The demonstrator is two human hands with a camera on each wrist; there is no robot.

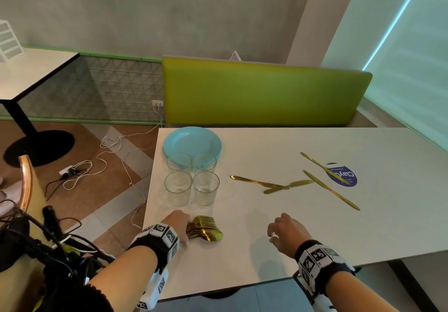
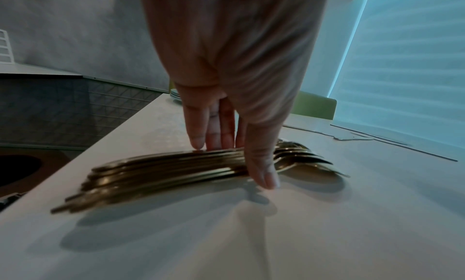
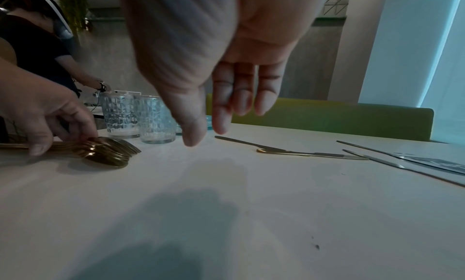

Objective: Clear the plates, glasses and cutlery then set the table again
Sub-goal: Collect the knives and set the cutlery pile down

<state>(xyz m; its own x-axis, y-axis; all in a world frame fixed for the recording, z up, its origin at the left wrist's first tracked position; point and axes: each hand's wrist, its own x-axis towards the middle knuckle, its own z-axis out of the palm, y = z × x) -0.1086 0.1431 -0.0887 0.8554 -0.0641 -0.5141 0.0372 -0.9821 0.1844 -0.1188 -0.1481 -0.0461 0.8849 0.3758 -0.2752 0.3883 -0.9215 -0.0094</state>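
Near the table's (image 1: 291, 226) front left corner, the left hand (image 1: 178, 224) pinches a stack of gold spoons (image 1: 206, 229) between thumb and fingers; the right hand (image 1: 287, 233) hovers beside them, fingers loose and holding nothing.

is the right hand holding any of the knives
No, the right hand hovers empty over the table, and the gold knives lie further out, apart from it.
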